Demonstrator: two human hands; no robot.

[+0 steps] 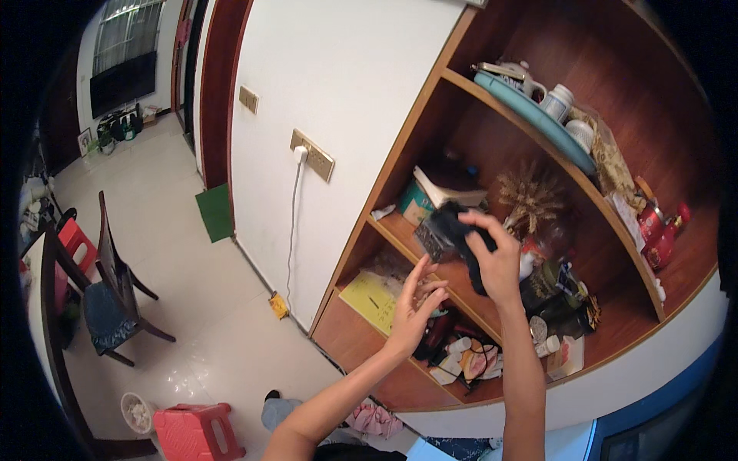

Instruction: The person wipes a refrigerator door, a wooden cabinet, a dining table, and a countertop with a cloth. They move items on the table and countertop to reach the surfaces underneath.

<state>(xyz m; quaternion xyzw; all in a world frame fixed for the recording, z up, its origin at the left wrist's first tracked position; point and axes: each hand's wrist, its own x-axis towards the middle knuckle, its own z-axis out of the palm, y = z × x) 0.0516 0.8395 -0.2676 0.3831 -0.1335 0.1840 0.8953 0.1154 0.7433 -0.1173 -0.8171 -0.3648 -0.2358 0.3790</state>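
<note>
My right hand (493, 253) grips a black cloth (455, 230), bunched up in front of the middle shelf of a wooden cabinet. A small dark box-like object (429, 239) shows at the left end of the cloth; whether it is wrapped or only touched by it I cannot tell. Just below, my left hand (414, 314) has its fingers spread, their tips close to that object. Behind the cloth stand a teal container (416, 201) and a pale book or box (441, 187). Dried wheat-like stalks (530, 193) are to the right.
The upper shelf holds a blue tray (533, 121) with a white bottle (557, 102). A yellow paper (369, 302) and cluttered small items lie on the lower shelf. A white plug (300, 153) sits in the wall socket. Red stool (199, 432) and wooden chair (115, 288) stand on the floor.
</note>
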